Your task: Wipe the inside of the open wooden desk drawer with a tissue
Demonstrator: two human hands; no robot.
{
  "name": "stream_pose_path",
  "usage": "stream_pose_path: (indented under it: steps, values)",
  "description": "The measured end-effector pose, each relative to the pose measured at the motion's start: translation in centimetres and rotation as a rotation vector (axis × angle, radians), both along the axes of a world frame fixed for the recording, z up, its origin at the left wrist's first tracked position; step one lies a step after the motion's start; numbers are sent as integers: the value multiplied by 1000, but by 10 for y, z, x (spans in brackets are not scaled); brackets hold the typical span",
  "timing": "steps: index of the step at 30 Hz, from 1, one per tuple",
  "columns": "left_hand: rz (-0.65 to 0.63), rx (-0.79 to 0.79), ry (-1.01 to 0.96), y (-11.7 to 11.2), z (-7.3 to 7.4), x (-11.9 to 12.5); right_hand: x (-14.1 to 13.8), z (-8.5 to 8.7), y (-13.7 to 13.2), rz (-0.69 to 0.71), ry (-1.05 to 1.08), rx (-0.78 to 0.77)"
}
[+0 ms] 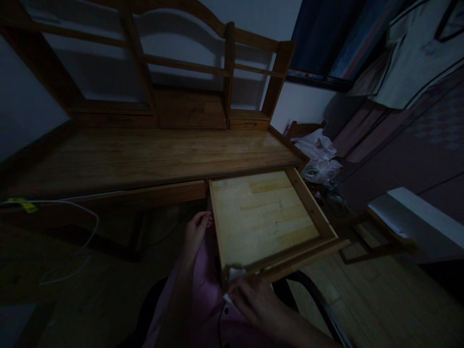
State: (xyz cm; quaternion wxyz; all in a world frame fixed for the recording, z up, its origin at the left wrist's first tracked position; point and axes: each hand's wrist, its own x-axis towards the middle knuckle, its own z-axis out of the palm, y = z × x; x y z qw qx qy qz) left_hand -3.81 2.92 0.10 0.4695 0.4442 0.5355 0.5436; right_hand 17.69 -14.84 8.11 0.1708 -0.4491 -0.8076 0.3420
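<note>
1. The drawer (264, 212) is shallow and rectangular, made of pale wood, and is pulled well out from under the right end of the desktop (145, 154).
2. Its bare bottom board shows lighter and darker strips and a few small dark specks.
3. Its front board is darker and wider than the box behind it.
4. The white cloth (235, 274) is a small crumpled piece lying against the front board's left corner, partly covered by the right hand (253, 297) gripping it.
</note>
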Motion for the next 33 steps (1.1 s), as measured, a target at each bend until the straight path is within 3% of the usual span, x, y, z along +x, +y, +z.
stream_pose_path:
  steps: [5,9,14,22,33]
  values:
    - [-8,25,5,0,1,1,4,7,1,119,-24,10]
    - [-19,13,-6,0,-1,0,11,-2,7,234,-14,104]
    - [-39,-2,-15,1,-3,-2,16,-13,10,258,-39,240]
    - [-5,-29,0,2,-5,-1,15,6,12,193,69,54]
    - [-82,-164,-145,0,0,-9,22,-5,12,32,-41,-46]
